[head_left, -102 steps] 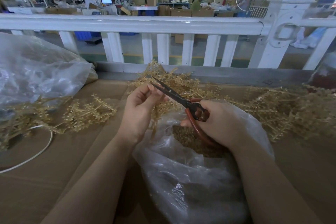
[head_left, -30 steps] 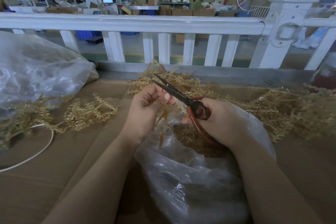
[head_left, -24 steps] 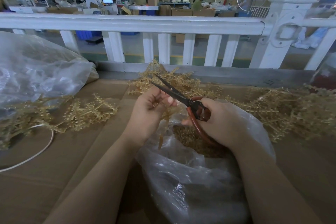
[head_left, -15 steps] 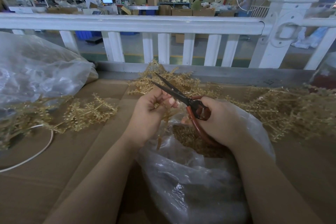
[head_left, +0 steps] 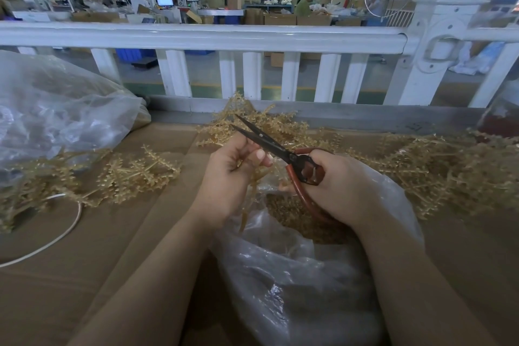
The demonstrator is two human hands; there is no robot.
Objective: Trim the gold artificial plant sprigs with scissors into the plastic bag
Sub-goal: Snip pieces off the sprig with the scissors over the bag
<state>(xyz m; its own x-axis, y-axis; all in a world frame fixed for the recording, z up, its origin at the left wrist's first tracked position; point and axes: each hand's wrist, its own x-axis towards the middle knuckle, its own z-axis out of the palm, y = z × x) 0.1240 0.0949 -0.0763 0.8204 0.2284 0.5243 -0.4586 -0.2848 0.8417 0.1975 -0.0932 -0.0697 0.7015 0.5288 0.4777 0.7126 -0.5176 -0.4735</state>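
My left hand pinches a gold sprig whose bare stem hangs down over the open clear plastic bag. My right hand grips red-handled scissors, the dark blades slightly parted and pointing up-left past my left fingers. Cut gold bits lie inside the bag, partly hidden behind my right hand.
Gold sprig piles lie at the left, behind the hands and at the right on the cardboard-covered table. A second large plastic bag sits far left, beside a white cord. A white railing bounds the far edge.
My left hand has turned and shifted the sprig a little between its fingers, and its stem hangs lower over the bag. The scissors stay in nearly the same place.
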